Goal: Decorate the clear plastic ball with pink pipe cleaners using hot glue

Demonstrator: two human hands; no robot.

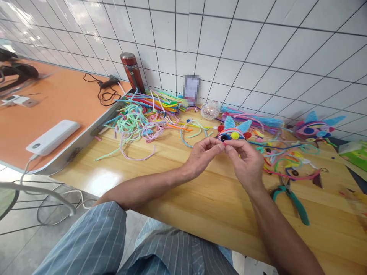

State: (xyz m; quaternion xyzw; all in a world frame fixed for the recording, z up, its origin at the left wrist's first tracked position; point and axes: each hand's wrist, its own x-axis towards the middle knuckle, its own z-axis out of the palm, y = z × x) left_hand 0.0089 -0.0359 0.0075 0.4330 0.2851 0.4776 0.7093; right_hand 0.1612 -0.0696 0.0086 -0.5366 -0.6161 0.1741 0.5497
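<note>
My left hand (pixel 201 156) and my right hand (pixel 247 162) meet fingertip to fingertip above the wooden table. Both pinch a tiny pinkish-red piece (pixel 224 144); the fingers hide most of it, and its kind cannot be made out. Just behind my fingertips sits a pipe-cleaner figure (pixel 235 135) with blue pointed ears, red round sides and yellow and black button-like discs. A similar blue-eared figure (pixel 311 130) stands farther right by the wall. Near my right wrist, green-handled pliers (pixel 295 204) lie on the table.
Tangled pastel pipe cleaners (pixel 137 122) and a colourful bundle (pixel 160 102) lie at the back left. Behind them stand a red-brown thermos (pixel 133 72) and a phone (pixel 191 90) against the tiled wall. Loose pipe cleaners (pixel 289 160) lie right. A white power bank (pixel 53 137) rests on the orange surface.
</note>
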